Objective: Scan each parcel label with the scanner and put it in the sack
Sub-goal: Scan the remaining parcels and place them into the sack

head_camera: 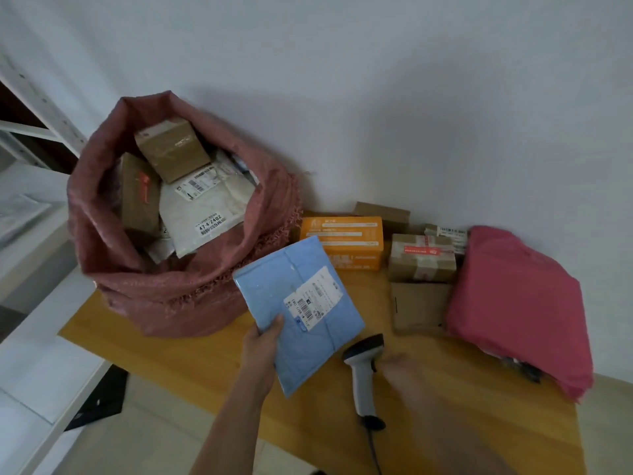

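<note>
Left hand (pixel 262 341) has its fingers pinched on the lower corner of a flat, crinkly light-blue plastic mailer (pixel 301 310), label up, just beyond them a floppy woven pink sack (pixel 164 293) stuffed with boxes. Right hand (pixel 399 366) is blurred beside the grey plastic handheld scanner (pixel 363 371) on the wooden tabletop (pixel 191 358); grip unclear.

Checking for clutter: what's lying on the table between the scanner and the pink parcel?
In the head view, only bare table between scanner and pink parcel, apart from the blurred right hand beside the scanner.
</note>
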Tool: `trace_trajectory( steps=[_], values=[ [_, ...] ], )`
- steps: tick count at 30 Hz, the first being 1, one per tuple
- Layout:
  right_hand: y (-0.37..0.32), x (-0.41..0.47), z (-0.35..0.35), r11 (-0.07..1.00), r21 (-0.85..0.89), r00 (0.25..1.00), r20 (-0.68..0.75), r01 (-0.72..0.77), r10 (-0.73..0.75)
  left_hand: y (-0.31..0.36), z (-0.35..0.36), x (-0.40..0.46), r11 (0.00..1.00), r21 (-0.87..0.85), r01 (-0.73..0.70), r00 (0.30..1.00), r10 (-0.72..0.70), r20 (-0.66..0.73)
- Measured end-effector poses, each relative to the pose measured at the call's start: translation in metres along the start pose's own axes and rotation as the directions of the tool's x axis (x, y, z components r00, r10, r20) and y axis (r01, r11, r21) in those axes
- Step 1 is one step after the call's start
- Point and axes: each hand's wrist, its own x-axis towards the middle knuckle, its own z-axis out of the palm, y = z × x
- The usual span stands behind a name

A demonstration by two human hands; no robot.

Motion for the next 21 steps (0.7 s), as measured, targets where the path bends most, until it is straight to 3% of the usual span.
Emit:
trace_trajectory(
  steps=[5,12,17,21],
  values=[
    [0.011,-0.004,0.039,0.993,-0.119,0.999,0.026,-0.026,0.029,0.001,-0.004,0.0,1.0,-0.015,-0.002,1.0,0.002,0.01],
    [0.009,-0.001,0.051,0.98,-0.192,0.995,-0.074,0.052,-0.068,0.01,-0.006,0.004,0.988,0.157,0.001,0.997,-0.013,0.079],
    [-0.003,-0.007,0.038,0.992,-0.063,0.987,-0.115,0.107,-0.114,0.021,-0.008,0.002,0.899,0.377,-0.223,0.975,0.209,0.079],
    [-0.016,-0.02,0.011,0.955,0.099,0.925,-0.293,0.28,-0.241,0.045,-0.003,-0.002,0.707,0.543,-0.452,0.886,0.424,0.185]
  ],
)
